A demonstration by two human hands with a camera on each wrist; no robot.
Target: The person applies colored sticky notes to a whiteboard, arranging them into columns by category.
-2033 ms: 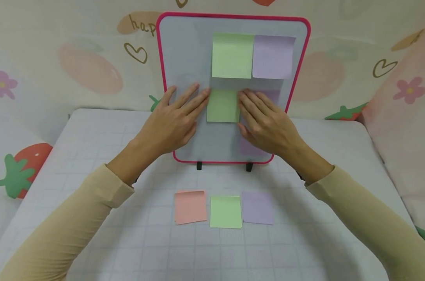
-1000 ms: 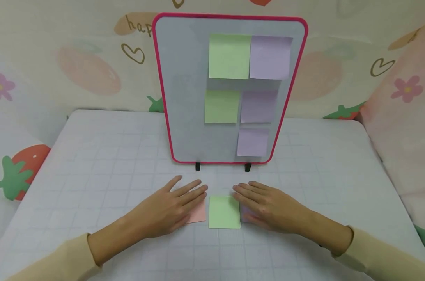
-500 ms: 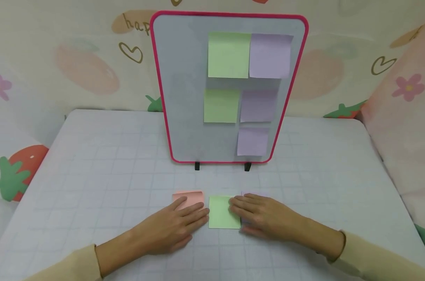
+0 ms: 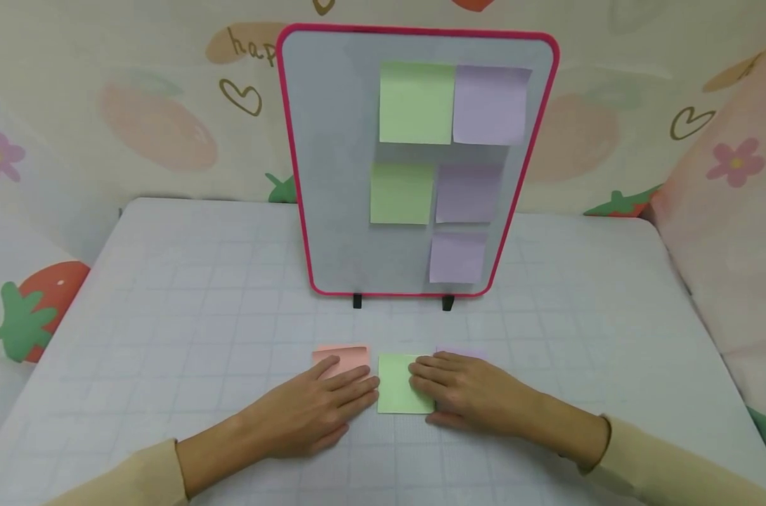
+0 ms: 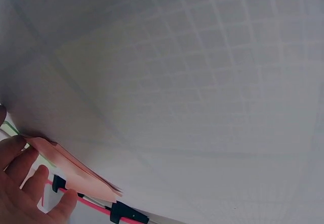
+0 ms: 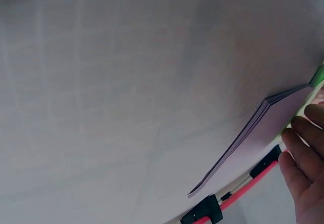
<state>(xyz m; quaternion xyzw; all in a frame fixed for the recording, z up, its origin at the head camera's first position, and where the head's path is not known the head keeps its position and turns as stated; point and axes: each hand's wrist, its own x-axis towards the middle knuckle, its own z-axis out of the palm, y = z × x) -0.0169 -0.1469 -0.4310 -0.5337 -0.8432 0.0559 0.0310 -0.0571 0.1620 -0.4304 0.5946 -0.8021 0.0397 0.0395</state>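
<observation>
In the head view a green sticky-note pad (image 4: 397, 393) lies on the table between my hands. My left hand (image 4: 316, 411) lies low across the pink sticky notes (image 4: 348, 357), fingers extended, fingertips by the green pad's left edge. My right hand (image 4: 478, 393) rests its fingertips on the green pad's right part. It covers most of the purple sticky-note pad (image 4: 462, 350); the right wrist view shows that purple pad (image 6: 253, 138) in front of the fingers. In the left wrist view the pink notes (image 5: 76, 171) show, their edges slightly lifted, beside relaxed fingers.
A whiteboard (image 4: 339, 232) with a pink frame stands upright behind the notes on black feet (image 4: 448, 303). On it are two green notes, one above the other, and a column of three purple notes at the right. A printed cloth (image 4: 161, 126) hangs behind the table.
Both hands have come down from the whiteboard to the note pads on the table. Over the last half second the right fingers have shifted slightly left on the green pad; the left hand has barely moved.
</observation>
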